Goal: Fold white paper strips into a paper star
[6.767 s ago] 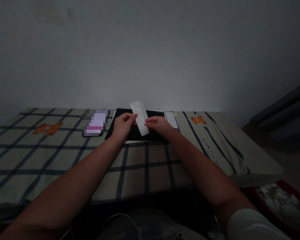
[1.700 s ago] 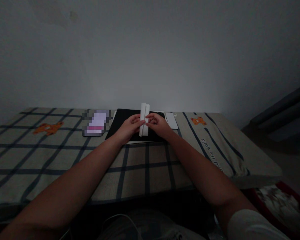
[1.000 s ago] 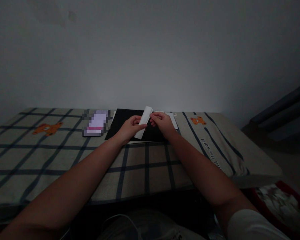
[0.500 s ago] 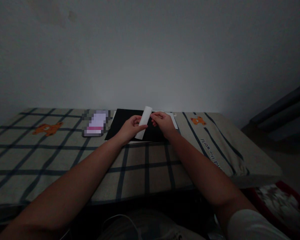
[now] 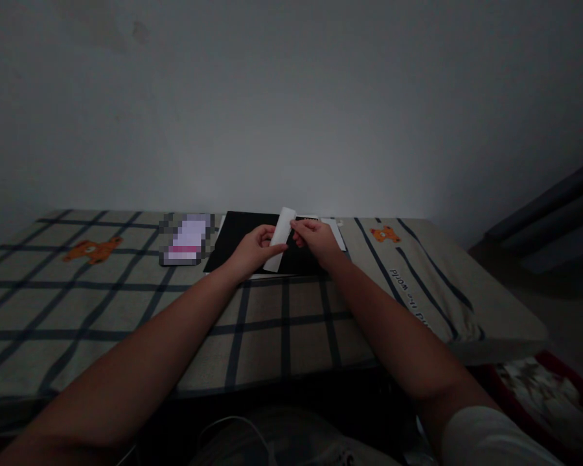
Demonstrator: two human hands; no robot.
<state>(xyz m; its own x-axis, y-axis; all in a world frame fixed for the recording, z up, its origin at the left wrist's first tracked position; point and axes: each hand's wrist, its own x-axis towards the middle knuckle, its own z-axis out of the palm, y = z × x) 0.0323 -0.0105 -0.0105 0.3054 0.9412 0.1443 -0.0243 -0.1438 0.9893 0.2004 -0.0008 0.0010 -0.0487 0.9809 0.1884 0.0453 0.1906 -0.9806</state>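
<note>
Folding looked well under way: the white paper strip [image 5: 282, 230] was already narrow (whether further creases were left could not be told). It slanted between the left grip [image 5: 253, 250], which held it with the thumb [image 5: 276, 248] across its front, and the right grip [image 5: 319, 242], which pinched its right edge. A flat black item [image 5: 240, 232] lay beneath both. The forearms [image 5: 170, 336] reached forward, converging.

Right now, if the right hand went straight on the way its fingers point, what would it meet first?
The folded white paper, held in the left hand. The right hand seems to be touching the paper's right edge near its far end, though depth there is hard to judge.
</note>
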